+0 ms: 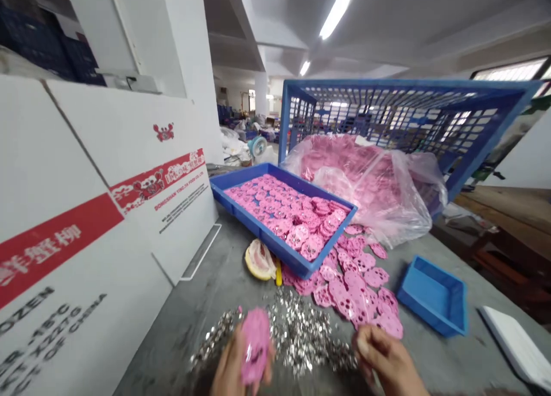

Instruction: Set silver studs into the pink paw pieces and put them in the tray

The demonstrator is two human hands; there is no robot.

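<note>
On the far left of the bench (202, 304) a big white carton (86, 212) with red bands stands upright, no hands near it. Next over, my left hand (235, 364) is closed around one pink piece (255, 343), held up at the bottom edge of the view; it's blurred, so I can't read its detail. Just behind it lies a heap of small silver metal parts (297, 333), spread loose on the grey top, touching nothing I hold. A pale half fruit (259, 260) lies against the near corner of the blue tray (253, 226). That tray is packed with pink pieces in a fairly even layer, which I judge to be the finished lot, and it looks close to full. To its right a loose pile of pink pieces (357, 281) sits on the bench, some slipping under the tray edge; I take these as still to be done, and there are plenty. My right hand (387, 358) is low at the pile's near edge, fingers curled, and I can't tell whether it pinches anything. Behind, a clear bag of pink pieces (379, 183) leans in a tipped blue crate (408, 115), so a lot of stock looks untouched. A small empty blue bin (433, 295) and a white pad (514, 344) sit far right. My guess: partway through, with a lot left.
</note>
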